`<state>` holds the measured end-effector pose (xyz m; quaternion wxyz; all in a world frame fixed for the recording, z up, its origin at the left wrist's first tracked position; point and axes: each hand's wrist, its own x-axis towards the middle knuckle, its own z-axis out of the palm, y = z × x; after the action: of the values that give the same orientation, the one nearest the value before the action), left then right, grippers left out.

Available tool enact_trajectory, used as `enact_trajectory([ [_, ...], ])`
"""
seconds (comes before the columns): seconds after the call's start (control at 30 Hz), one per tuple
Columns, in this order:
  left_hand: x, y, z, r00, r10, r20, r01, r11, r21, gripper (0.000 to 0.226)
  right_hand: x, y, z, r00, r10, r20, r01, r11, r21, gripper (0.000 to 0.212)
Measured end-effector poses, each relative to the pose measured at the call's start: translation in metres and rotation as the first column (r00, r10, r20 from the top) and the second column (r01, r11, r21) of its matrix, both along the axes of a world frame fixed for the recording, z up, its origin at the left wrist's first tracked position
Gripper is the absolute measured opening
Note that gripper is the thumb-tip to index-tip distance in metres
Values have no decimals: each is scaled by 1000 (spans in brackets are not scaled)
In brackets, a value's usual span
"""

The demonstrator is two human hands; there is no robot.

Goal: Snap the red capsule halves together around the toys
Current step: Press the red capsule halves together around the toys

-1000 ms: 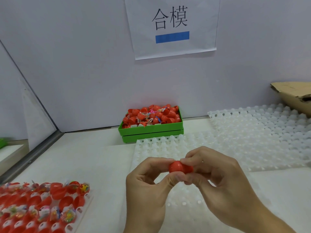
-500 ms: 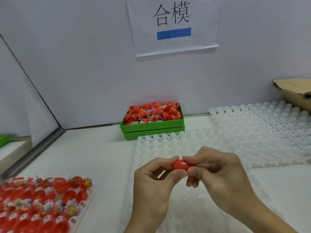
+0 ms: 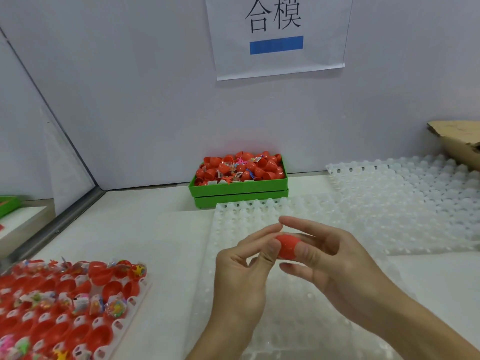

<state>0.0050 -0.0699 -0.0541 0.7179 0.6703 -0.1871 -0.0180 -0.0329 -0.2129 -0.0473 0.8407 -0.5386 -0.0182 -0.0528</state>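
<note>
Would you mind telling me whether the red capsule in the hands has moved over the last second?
Barely: the red capsule still sits over the same part of the white tray below the green box.

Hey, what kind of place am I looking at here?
Probably a small toy-packing workstation: a green bin heaped with red capsule halves and toys, white dimpled trays on the bench, and a printed sign taped to the partition wall.

**Plain booth, one paper sign**

A white paper sign with black characters and a blue bar is hanging on the pale lavender wall, which is meeting a glossy side panel above the white tabletop.
</note>
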Motion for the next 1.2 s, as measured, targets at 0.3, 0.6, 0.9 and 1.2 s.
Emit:
enact_trajectory([
  [0.3, -5, -10, -8, 976, -137, -167, 92, 964, -250, 35, -2, 1, -1, 988, -148, 33, 151, 961, -230, 48],
  [0.6, -8, -13, -13, 992, -34, -125, -2, 959, -282, 24, -5, 10, -6, 970, -214, 115, 239, 924, -299, 49],
  [0.9, -7, -6, -1, 991, -101, 91, 106, 993, -53, 36, -2, -2, 9, 1000, -22, -2, 22, 990, 142, 43],
  [1.2, -5, -5, -3, 970, 0, 243, -14, 998, 56, 25, -2, 3, 9, 995, 30, -91, -20, 994, 109, 49],
])
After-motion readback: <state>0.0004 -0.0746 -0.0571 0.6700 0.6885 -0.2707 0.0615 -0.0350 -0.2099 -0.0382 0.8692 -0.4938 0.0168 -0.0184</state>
